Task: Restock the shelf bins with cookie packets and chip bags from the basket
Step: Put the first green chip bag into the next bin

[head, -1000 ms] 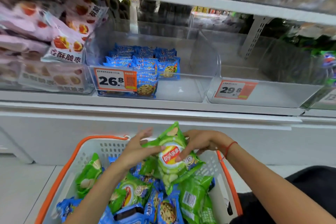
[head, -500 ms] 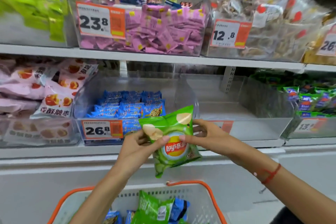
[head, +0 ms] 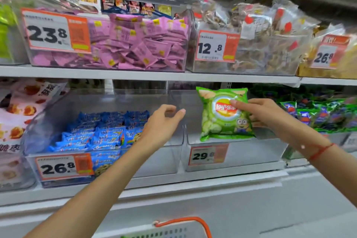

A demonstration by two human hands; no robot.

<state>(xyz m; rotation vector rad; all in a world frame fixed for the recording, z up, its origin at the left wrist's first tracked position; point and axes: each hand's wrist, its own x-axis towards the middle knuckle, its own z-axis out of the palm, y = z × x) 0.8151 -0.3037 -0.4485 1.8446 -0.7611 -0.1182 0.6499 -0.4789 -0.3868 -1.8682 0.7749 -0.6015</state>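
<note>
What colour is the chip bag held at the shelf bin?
Bright green chip bag, red-and-yellow logo; head view.

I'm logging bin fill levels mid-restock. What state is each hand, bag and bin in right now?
right hand: gripping the chip bag
chip bag: upright, held over the 29.8 bin
left hand: open, empty
29.8 bin: no stock visible
26.8 bin: partly filled with blue cookie packets
23.8 bin: nearly full
basket: contents hidden
</note>
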